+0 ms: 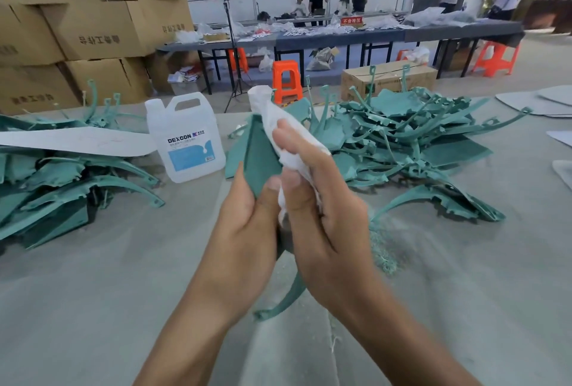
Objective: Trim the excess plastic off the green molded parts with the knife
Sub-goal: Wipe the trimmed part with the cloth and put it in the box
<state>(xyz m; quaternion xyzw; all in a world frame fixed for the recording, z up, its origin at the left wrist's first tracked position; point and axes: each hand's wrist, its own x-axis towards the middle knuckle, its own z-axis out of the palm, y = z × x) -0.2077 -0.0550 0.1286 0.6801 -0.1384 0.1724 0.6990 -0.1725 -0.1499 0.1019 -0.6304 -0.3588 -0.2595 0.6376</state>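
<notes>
Centre of frame: left hand point(243, 231) is gripping one green molded part point(263, 153) and holding it upright, thumb pressing on its near face. Right hand point(325, 221) is pinching a wad of white cloth point(278, 125) against the part's right edge, fingers curling round the cloth. The part's curved arm is hanging below both hands, over the table point(93, 292).

Knife: none is showing in the frame. I cannot tell whether one is hiding in the cloth or behind the right hand.

Judgement: the step in hand is looking like wiping rather than cutting. A clear jug point(185, 138) is standing just left of the held part. Green shavings point(383, 249) are lying on the table right of the hands, so trimming is probably happening at this spot. Part piles are lying at the left edge point(46, 175) and upper right point(402, 132); I cannot tell which is trimmed.

Next move is calling for: freeing the right hand of the cloth, locating the knife, and keeping the left fingers out of the blade's path.
</notes>
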